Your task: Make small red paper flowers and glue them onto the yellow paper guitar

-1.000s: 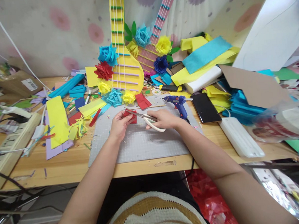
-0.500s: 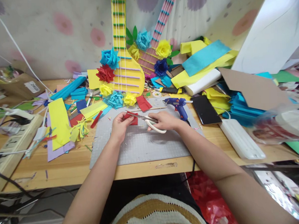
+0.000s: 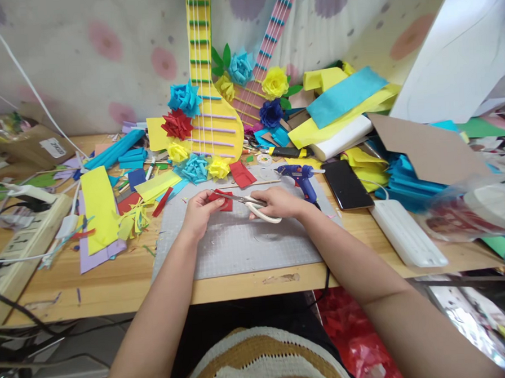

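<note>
the left hand (image 3: 198, 211) pinches a small piece of red paper (image 3: 222, 200) between thumb and fingers, holding it just above the mat (image 3: 239, 249). the right hand (image 3: 279, 202) is closed around the white handles of the scissors (image 3: 253, 205), fingers through the loops. the blades point left and meet the top edge of the red paper. whether the blades are parted or closed is hard to tell. the two hands are near each other, joined only by paper and scissors, over the far half of the grey mat.

just beyond the right hand lies a blue glue gun (image 3: 301, 178), nozzle pointing right, and beside it a dark phone (image 3: 346, 185) face up. a white box (image 3: 405, 234) with a cable lies further right on the table (image 3: 113, 278). another red scrap (image 3: 242, 174) lies at the mat's far edge.

left of the mat — a yellow sheet (image 3: 99, 207) on a purple one, with fringed yellow strips and coloured offcuts around it. a power strip (image 3: 16, 243) sits at the far left edge.

against the wall lean a yellow guitar (image 3: 215, 120) and a pink guitar (image 3: 266, 53), both of paper, with paper flowers (image 3: 184, 98) in blue, red and yellow about their bodies. to the right, stacked yellow and blue sheets and a slab of cardboard (image 3: 423, 146).
</note>
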### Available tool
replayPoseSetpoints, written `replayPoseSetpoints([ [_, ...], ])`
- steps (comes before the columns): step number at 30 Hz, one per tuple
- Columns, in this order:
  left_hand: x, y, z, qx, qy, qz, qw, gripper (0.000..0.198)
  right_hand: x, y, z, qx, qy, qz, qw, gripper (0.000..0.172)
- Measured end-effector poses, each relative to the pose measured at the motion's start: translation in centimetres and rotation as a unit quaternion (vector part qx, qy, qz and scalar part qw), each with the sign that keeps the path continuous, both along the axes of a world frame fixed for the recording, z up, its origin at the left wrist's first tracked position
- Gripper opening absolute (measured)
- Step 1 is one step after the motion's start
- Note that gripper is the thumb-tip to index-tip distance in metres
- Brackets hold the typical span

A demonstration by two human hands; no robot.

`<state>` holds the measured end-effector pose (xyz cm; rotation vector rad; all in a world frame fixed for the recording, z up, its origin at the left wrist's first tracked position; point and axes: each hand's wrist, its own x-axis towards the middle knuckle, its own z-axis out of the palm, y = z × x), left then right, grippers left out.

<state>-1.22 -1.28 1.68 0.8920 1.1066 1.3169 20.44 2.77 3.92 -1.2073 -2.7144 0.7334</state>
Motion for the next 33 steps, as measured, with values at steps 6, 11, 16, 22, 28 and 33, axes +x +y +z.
replayPoseSetpoints([
  [6,-0.8,0.0,0.0,-0.013,0.013,-0.049,0.999,0.024,0.1,0.2,0.0,-0.009,-0.003,0.010,1.000,0.044],
  [11,-1.1,-0.2,0.5,-0.028,0.035,-0.076,0.996,0.025,0.2,0.2,0.2,-0.016,-0.012,0.016,1.000,0.041],
  [16,-1.4,-0.2,0.8,-0.050,0.047,-0.098,0.993,0.026,0.3,0.2,0.5,-0.012,-0.021,0.021,0.999,0.041],
  [22,-2.1,-0.1,0.6,-0.078,0.077,-0.131,0.985,0.023,0.3,0.1,0.5,-0.010,-0.023,0.028,0.999,0.040],
  [28,-2.3,-0.2,0.9,-0.097,0.057,-0.157,0.981,0.021,0.3,-0.1,0.8,-0.045,0.018,0.004,0.999,0.040],
  [33,-1.1,-0.3,0.4,-0.112,0.046,-0.212,0.970,0.016,-0.7,-0.6,0.5,-0.235,0.237,-0.076,0.940,0.045],
])
